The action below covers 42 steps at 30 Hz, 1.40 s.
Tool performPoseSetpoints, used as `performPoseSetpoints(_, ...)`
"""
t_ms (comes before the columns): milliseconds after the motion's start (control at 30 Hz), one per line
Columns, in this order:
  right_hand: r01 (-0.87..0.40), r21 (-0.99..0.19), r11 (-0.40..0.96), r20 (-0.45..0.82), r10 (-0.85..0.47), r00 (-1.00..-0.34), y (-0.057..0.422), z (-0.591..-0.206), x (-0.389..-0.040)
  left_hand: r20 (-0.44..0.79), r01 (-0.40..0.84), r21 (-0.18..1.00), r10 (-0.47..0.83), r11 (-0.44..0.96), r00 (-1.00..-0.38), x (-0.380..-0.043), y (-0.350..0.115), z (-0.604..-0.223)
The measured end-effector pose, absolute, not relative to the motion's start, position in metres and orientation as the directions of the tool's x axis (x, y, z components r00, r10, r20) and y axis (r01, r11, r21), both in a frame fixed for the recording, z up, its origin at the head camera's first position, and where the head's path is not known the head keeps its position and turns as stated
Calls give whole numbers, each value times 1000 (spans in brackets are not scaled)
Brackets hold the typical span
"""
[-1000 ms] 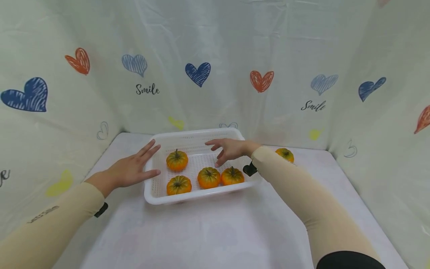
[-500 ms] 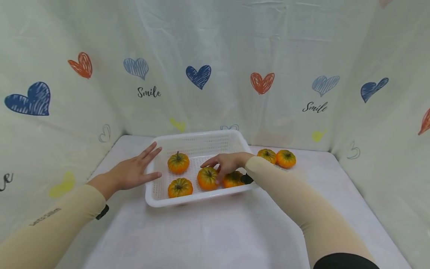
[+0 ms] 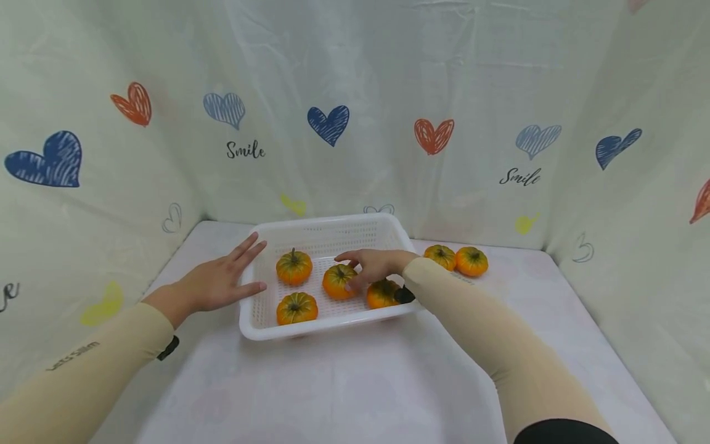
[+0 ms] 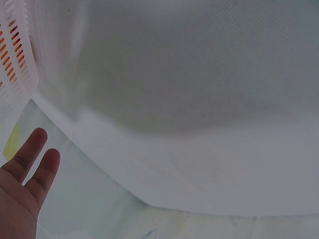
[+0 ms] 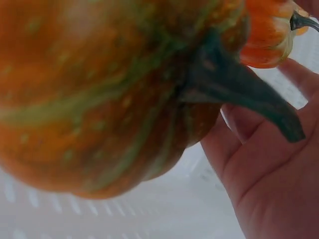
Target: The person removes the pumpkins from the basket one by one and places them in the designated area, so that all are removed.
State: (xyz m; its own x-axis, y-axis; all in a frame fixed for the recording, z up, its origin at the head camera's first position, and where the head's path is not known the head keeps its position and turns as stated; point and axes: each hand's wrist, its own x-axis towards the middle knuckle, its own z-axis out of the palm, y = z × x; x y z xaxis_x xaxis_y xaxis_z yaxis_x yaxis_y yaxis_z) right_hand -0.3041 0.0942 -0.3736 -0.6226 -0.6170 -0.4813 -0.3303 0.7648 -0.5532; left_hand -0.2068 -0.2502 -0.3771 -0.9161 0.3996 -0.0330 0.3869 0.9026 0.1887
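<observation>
A white plastic basket (image 3: 327,324) with perforated walls holds several small orange-and-green pumpkins. My right hand (image 3: 379,265) reaches in and grips the middle pumpkin (image 3: 336,283), its thumb and fingers round it. Under the right wrist sits another pumpkin (image 3: 381,295), partly hidden; a pumpkin (image 5: 99,109) looms large in the right wrist view. Two more, the back-left pumpkin (image 3: 294,267) and the front-left pumpkin (image 3: 297,308), rest on the basket floor. With fingers spread and straight, my left hand (image 3: 216,282) lies at the basket's left rim.
Two pumpkins touch each other on the white table (image 3: 333,388) right of the basket: a left one (image 3: 440,256) and a right one (image 3: 472,262), behind my right forearm. A curtain (image 3: 377,74) printed with hearts closes off the back and sides.
My right hand has come down from above the basket onto the middle pumpkin and shifted it slightly back and left. The left hand stays at the rim.
</observation>
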Motion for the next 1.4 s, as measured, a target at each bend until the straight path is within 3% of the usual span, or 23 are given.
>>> performPoseSetpoints(1400,-367,-579,728,-384,-641,-664,100,-369,-310,-36,373,204,388,905,-921,-208,-251,-378)
